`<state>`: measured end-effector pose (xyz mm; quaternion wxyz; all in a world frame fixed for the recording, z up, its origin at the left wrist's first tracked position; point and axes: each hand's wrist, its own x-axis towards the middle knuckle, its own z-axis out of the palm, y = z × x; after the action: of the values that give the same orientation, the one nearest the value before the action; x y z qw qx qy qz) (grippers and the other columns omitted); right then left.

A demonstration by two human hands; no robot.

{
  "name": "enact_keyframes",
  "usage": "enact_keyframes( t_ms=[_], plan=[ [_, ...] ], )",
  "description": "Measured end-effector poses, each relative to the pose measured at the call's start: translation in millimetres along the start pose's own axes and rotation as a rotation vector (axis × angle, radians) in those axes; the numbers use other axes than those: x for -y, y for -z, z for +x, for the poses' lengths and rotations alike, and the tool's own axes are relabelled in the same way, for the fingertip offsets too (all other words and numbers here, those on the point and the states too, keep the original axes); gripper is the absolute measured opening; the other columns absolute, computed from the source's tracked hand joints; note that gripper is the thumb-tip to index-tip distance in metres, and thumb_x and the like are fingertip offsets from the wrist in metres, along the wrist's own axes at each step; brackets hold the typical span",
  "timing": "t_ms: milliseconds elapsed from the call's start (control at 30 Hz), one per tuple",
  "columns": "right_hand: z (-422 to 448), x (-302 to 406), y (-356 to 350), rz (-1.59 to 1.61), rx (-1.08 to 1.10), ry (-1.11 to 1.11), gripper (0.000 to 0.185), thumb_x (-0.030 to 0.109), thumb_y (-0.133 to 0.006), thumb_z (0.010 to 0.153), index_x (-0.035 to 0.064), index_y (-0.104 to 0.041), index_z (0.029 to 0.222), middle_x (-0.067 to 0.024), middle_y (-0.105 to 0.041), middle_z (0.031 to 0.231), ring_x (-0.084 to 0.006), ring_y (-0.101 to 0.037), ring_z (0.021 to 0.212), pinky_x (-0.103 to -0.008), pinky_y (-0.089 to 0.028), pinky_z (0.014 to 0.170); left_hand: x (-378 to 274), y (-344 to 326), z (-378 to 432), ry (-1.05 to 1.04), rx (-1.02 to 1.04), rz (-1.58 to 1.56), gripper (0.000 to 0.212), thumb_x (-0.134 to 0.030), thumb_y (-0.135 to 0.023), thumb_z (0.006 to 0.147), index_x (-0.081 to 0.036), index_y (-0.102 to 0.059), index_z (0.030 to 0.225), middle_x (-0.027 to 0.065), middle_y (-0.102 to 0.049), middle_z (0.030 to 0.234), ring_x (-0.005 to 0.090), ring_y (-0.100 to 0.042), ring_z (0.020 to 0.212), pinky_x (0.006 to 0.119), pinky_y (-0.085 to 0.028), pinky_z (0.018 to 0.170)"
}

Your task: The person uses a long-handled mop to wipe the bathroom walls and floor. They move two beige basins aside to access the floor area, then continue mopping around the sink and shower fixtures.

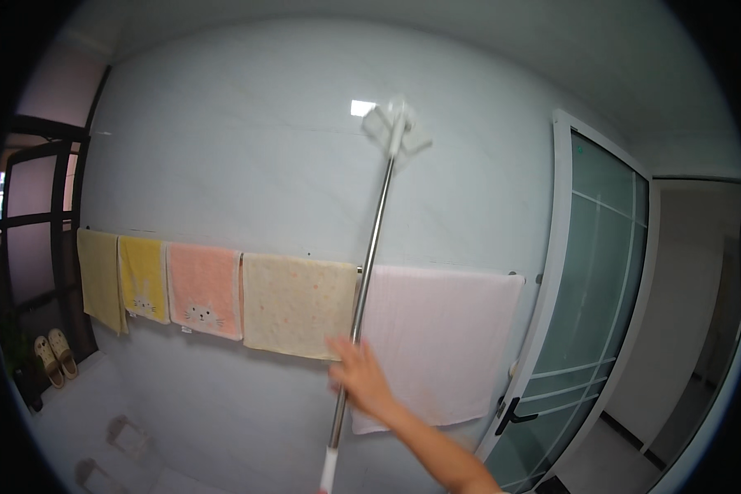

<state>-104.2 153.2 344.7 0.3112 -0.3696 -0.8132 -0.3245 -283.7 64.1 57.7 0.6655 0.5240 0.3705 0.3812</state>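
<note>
A long metal pole [375, 234] with a white lower sleeve [328, 467] slants up across the view. Its white head [398, 117], blurred, is at the upper part of the pale wall [234, 142]; the frame of the head looks like that of a flat mop, but blur hides the details. My right hand [359, 373] lies over the middle of the pole with its fingers blurred and spread apart, not visibly closed around the metal. My left hand is out of view; a small pinkish spot at the bottom picture edge is too little to tell.
Towels hang along a wall rail: a yellow rabbit towel [143, 278], a pink cat-face towel [204, 290], a cream towel [299, 305] and a pale pink one [438, 346]. A frosted glass door [599, 265] stands right. Clogs [55, 358] and a plant [15, 346] are left.
</note>
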Motion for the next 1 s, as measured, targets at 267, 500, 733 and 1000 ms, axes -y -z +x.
enact_keyframes(
  t_ms=[267, 500, 733, 1000],
  plan=[
    [60, -30, 59, -0.073, -0.094, 0.036, 0.026, 0.012, -0.067, 0.063, 0.007, -0.049, 0.081, -0.0131, -0.035, 0.132, -0.0304, -0.031, 0.123, -0.0509, -0.022, 0.1, -121, -25, 16, 0.037, 0.182, -0.246, 0.041, -0.044, -0.036, 0.09, -0.008, -0.053, 0.077, 0.0019, -0.047, 0.056, 0.0108, -0.042, 0.044, 0.022, -0.03, 0.039],
    [-30, -3, 12, 0.112, -0.001, 0.032, 0.021, 0.01, -0.065, 0.064, 0.0067, -0.049, 0.078, -0.0134, -0.034, 0.132, -0.0306, -0.031, 0.123, -0.0519, -0.023, 0.099, 23, -21, 34, -0.079, -0.091, 0.169, 0.039, -0.04, -0.035, 0.09, -0.007, -0.052, 0.081, 0.0024, -0.049, 0.058, 0.0178, -0.047, 0.049, 0.031, -0.037, 0.045],
    [60, -53, 51, 0.009, -0.122, 0.074, 0.026, 0.009, -0.066, 0.062, 0.0061, -0.048, 0.082, -0.0136, -0.033, 0.133, -0.0293, -0.03, 0.124, -0.0512, -0.021, 0.101, -120, -39, 45, -0.037, 0.199, -0.258, 0.048, -0.05, -0.026, 0.09, -0.008, -0.041, 0.073, 0.0028, -0.035, 0.052, 0.011, -0.03, 0.041, 0.023, -0.024, 0.038],
    [-64, -10, -7, 0.228, -0.015, 0.038, 0.017, 0.008, -0.061, 0.068, 0.007, -0.046, 0.076, -0.0114, -0.033, 0.134, -0.0298, -0.031, 0.124, -0.054, -0.02, 0.1, 26, -47, 35, -0.083, -0.126, 0.303, 0.044, -0.043, -0.033, 0.089, -0.005, -0.055, 0.083, 0.0057, -0.053, 0.063, 0.0192, -0.051, 0.054, 0.033, -0.04, 0.049]
  ],
)
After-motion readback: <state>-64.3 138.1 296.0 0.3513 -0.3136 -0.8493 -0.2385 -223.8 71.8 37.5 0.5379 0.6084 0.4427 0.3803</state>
